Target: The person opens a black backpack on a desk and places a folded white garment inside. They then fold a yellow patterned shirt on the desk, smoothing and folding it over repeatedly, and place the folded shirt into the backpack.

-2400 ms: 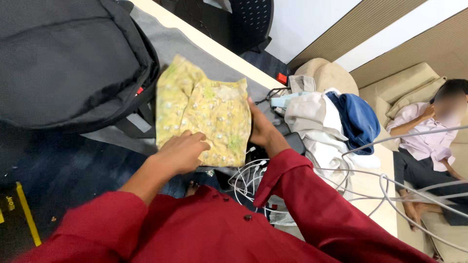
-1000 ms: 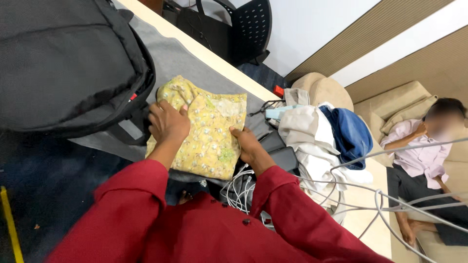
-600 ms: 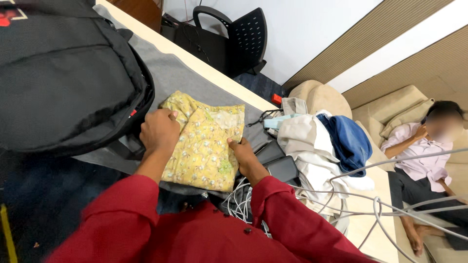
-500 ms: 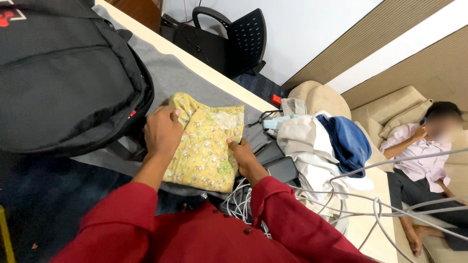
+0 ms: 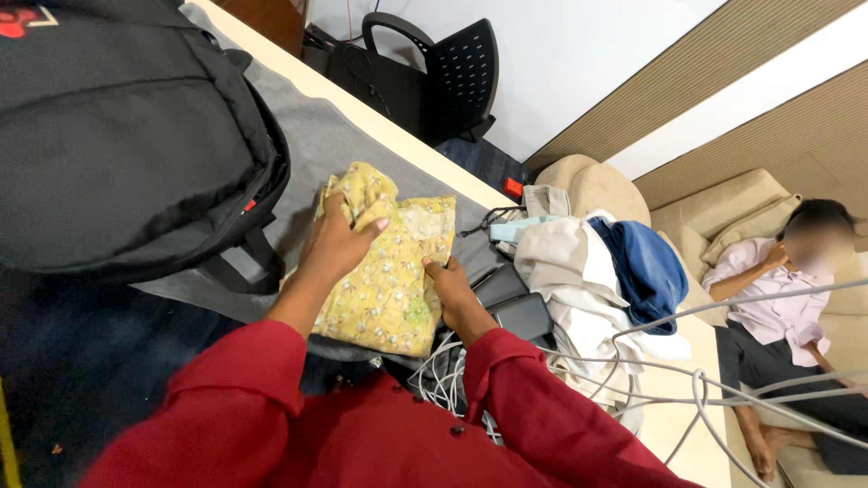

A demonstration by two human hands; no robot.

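A yellow floral cloth [image 5: 393,276] lies folded on a grey mat [image 5: 334,149] on the table. My left hand [image 5: 336,244] grips the cloth's far left corner, which is bunched up and lifted. My right hand [image 5: 455,298] holds the cloth's right edge with the fingers pressed against it. Both arms wear red sleeves.
A large black backpack [image 5: 117,136] fills the left side, touching the mat. Right of the cloth lie dark phones [image 5: 511,303], white cables [image 5: 452,384], and a pile of beige and blue clothes [image 5: 615,271]. A black chair [image 5: 434,72] stands behind. A person lies on a sofa at right.
My left hand slid from the cloth's near edge to its far left corner and gathered it up. My right hand stays on the right edge.
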